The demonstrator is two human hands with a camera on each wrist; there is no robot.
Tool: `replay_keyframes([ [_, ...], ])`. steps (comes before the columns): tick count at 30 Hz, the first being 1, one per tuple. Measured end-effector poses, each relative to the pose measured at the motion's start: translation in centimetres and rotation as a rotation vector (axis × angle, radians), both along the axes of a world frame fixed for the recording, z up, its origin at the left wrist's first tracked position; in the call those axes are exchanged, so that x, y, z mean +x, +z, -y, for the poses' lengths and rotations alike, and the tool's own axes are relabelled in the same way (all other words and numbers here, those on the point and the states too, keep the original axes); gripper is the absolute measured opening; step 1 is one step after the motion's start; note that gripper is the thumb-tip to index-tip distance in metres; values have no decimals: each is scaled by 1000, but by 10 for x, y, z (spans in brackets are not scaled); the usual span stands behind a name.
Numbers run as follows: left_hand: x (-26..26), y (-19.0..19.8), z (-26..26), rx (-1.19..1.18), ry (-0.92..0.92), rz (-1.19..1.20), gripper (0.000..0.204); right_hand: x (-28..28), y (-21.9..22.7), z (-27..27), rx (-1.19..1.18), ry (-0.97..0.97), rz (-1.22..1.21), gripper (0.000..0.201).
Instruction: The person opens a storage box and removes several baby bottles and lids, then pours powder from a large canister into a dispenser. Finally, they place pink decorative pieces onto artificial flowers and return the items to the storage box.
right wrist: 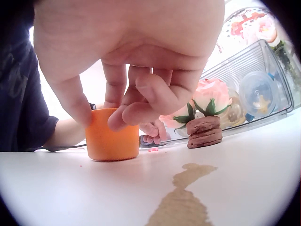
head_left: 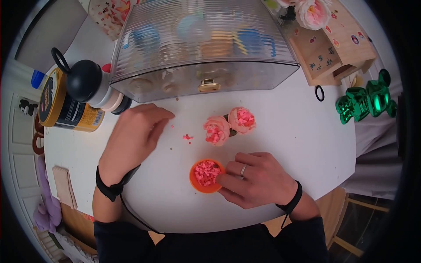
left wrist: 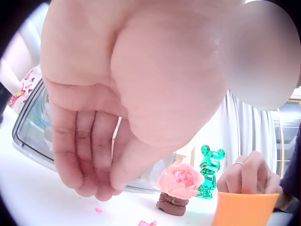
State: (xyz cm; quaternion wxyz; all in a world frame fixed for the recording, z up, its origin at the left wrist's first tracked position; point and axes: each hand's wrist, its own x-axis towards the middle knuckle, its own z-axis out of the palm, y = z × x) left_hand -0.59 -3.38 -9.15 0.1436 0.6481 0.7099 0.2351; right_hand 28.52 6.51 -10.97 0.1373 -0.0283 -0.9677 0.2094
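An orange cup (head_left: 192, 177) filled with small pink pieces (head_left: 207, 172) stands near the table's front. My right hand (head_left: 258, 179) is at its right side, thumb and fingers bent about the rim; in the right wrist view the fingers (right wrist: 141, 94) touch the cup (right wrist: 113, 141). My left hand (head_left: 133, 136) hovers over the table at left, fingers extended and slightly bent, with nothing visible in it. Two pink flowers (head_left: 217, 130) (head_left: 242, 120) with pink pieces among their petals stand behind the cup. A brown, stacked base (right wrist: 204, 133) supports them.
A clear ribbed box (head_left: 175, 83) stands at the back. Left of it are a dark-topped bottle (head_left: 84, 81) and a yellow tub (head_left: 55, 103). A green shiny bear (head_left: 362, 103), black ring (head_left: 319, 93) and wooden house (head_left: 315, 61) are at right. Loose pink pieces (head_left: 187, 137) lie mid-table.
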Motion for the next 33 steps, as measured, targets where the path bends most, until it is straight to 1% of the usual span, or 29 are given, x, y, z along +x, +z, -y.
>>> replay_keyframes([
  [3, -9, 2, 5, -45, 112, -86, 18, 0, -1, 0, 0, -5, -13, 20],
  [6, -5, -9, 3, -90, 42, -12, 18, -1, -1, 1, 10, -9, -17, 20],
  [11, 17, -4, -3, -99, -62, 43, 16, -1, -1, 2, 15, -21, -26, 20],
  [14, 19, -8, -2, -93, -100, 39, 17, -1, -1, 1, 10, -18, -21, 21],
  [17, 26, 1, -1, -151, -94, 82, 17, -1, -1, 1, 16, -21, -22, 20],
  [22, 39, -5, 4, -116, -88, -48, 14, -1, -2, 2, 20, -29, -31, 20],
  [26, 38, -15, 4, -109, -80, -157, 14, -1, -1, 2, 24, -30, -26, 19],
  [29, 42, -12, 4, -118, -77, -209, 13, -1, -1, 3, 26, -37, -41, 20],
  [32, 39, -10, 1, -110, -92, -173, 11, -2, -2, 2, 30, -40, -58, 20],
  [33, 37, -9, 0, -94, -100, -128, 11, -1, -2, 2, 36, -39, -55, 19],
])
